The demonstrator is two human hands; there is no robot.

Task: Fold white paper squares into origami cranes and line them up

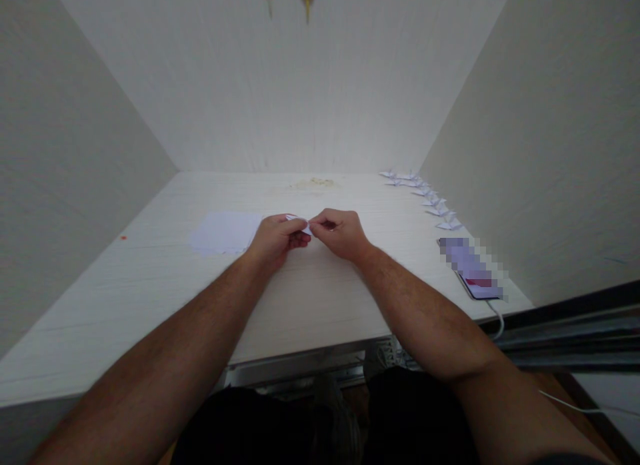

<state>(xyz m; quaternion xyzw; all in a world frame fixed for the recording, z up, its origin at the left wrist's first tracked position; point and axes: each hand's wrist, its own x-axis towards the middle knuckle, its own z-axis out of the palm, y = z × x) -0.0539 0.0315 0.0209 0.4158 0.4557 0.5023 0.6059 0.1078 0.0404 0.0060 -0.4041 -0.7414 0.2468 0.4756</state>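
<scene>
taking the flat stack of plain white paper sheets (225, 232) as our landmark, we find a small, folded white paper piece (307, 231) just to its right, over the pale, wood-grained tabletop (310, 298). our left hand (277, 239) grips it between thumb and fingers, while our right hand (341, 232) pinches its right end with thumb and fingertips, so the hands almost meet. we judge the work well under way: a line of small, pointed white paper figures (449, 225) stands well to the right of the stack, apparently done, whereas this piece looks only part folded and the sheets in the stack seem to be still unused. its long axis appears to run mostly sideways, away from the stack, the right end slanting a little towards us; we cannot tell which end is pointed, since fingers cover most of it.
</scene>
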